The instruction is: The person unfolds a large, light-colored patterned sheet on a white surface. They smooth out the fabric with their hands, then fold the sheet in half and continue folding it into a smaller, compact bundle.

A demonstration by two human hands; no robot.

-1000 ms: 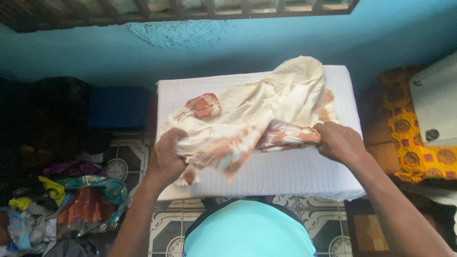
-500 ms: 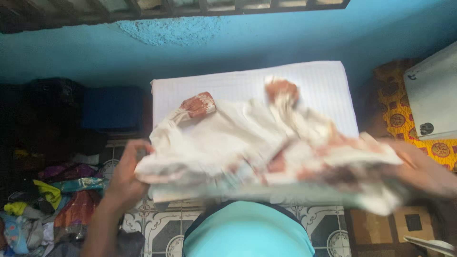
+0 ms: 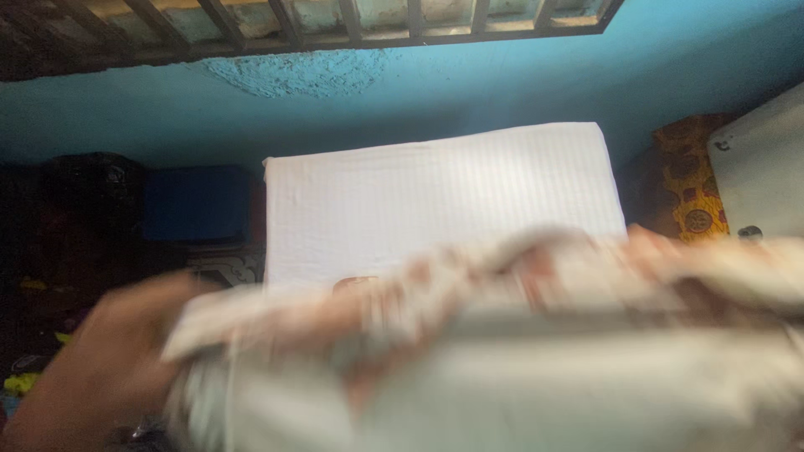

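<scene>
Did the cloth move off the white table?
Yes. The cloth has been lifted off the white table, up toward the camera; most of the tabletop now shows bare.

Cloth lifted off table, now up close to cam

The cream, rust-patterned cloth (image 3: 519,351), which lay bunched on the white-covered table (image 3: 435,197) 1 s ago & was half raised 0.5 s ago, is now fully off it, stretched wide across the lower frame & heavily blurred. Table top now shows bare white, w/ only a small brown bit of the cloth at its near edge. Left hand (image 3: 100,360) has moved from the table's front edge out to lower left, much bigger in view, gripping the cloth's left end. Right hand, seen before on the cloth's right side, is now hidden behind the fabric. The turquoise shirt is covered too.
</scene>
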